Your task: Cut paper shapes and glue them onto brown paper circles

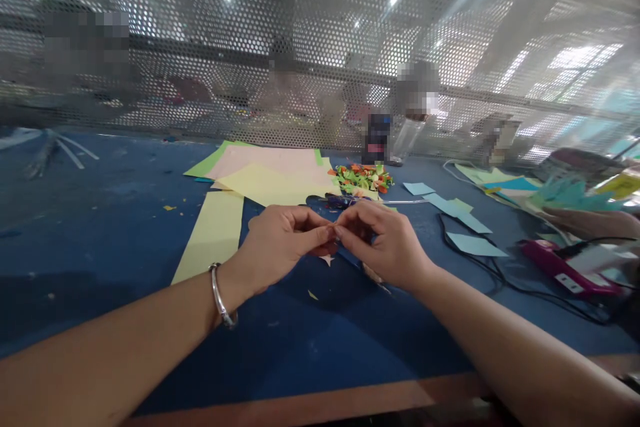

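My left hand (285, 240), with a silver bangle at the wrist, is closed in a pinch above the blue table (300, 347). Its thumb and fingertips meet those of my right hand (387, 240), closed the same way. Whatever lies between the fingertips is too small and covered to make out. Just below them shows a small pale pink paper scrap (327, 259). Beyond the hands lie scissors (340, 201), partly hidden, and a pile of green and orange paper bits (363, 178). A yellow paper strip (213, 233) lies left of my left hand.
Large pink and yellow sheets (265, 163) lie at the back, before a perforated metal screen (300, 100). Light blue paper pieces (475, 245), a black cable (475, 257) and a magenta power strip (565, 270) are at right. Another person's hand (590, 221) is at the far right.
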A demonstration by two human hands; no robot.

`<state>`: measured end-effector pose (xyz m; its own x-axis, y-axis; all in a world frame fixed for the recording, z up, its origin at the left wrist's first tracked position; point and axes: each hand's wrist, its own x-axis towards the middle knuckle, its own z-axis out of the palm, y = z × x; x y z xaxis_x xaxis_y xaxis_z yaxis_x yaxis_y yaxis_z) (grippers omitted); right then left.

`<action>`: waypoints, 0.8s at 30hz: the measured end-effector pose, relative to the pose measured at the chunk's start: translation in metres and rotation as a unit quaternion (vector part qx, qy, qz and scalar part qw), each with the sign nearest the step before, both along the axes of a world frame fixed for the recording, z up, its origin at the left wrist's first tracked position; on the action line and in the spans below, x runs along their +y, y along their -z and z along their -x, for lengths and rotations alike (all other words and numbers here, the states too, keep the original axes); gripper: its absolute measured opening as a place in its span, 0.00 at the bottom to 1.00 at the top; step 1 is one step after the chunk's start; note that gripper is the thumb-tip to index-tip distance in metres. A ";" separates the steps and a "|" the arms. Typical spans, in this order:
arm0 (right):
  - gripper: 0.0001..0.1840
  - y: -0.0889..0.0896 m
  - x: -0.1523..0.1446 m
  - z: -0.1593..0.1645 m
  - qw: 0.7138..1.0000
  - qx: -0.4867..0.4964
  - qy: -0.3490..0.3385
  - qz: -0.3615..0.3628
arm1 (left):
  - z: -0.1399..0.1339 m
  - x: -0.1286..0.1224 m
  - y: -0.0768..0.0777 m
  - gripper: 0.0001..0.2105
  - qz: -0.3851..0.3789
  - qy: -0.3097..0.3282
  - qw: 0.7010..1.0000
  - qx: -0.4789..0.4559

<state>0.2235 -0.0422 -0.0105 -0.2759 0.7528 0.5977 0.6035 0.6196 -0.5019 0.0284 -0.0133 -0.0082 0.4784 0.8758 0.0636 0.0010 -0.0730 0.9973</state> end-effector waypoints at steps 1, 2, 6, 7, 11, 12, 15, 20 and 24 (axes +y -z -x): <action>0.04 0.000 0.000 0.000 1.000 -0.002 -0.001 -0.001 | 0.000 0.000 -0.001 0.11 -0.003 0.002 1.000 0.005; 0.04 0.000 0.000 -0.001 1.000 -0.004 -0.002 0.001 | 0.000 0.000 -0.001 0.11 -0.007 0.004 1.000 0.009; 0.04 0.001 0.001 -0.003 1.000 -0.002 -0.004 0.011 | 0.000 0.001 0.000 0.12 -0.022 0.013 1.000 0.018; 0.04 0.001 0.001 -0.003 1.000 -0.001 -0.004 0.014 | 0.000 0.002 0.000 0.12 -0.025 0.015 0.999 0.023; 0.02 0.001 0.001 -0.003 1.000 0.008 -0.004 0.014 | 0.001 0.001 -0.002 0.12 -0.033 0.020 0.998 0.045; 0.02 0.001 0.001 -0.003 1.000 0.009 -0.004 0.012 | 0.002 0.001 -0.002 0.12 -0.033 0.020 0.998 0.046; 0.02 0.000 -0.001 -0.002 1.000 0.005 -0.008 0.012 | 0.002 -0.001 -0.005 0.12 -0.023 0.021 0.999 0.039; 0.03 -0.002 -0.004 -0.001 0.999 0.008 -0.013 0.035 | 0.000 -0.004 -0.005 0.13 0.005 0.023 0.999 0.027; 0.03 -0.001 -0.004 0.000 0.998 0.024 -0.014 0.065 | 0.001 -0.002 -0.003 0.12 0.007 0.053 0.998 0.025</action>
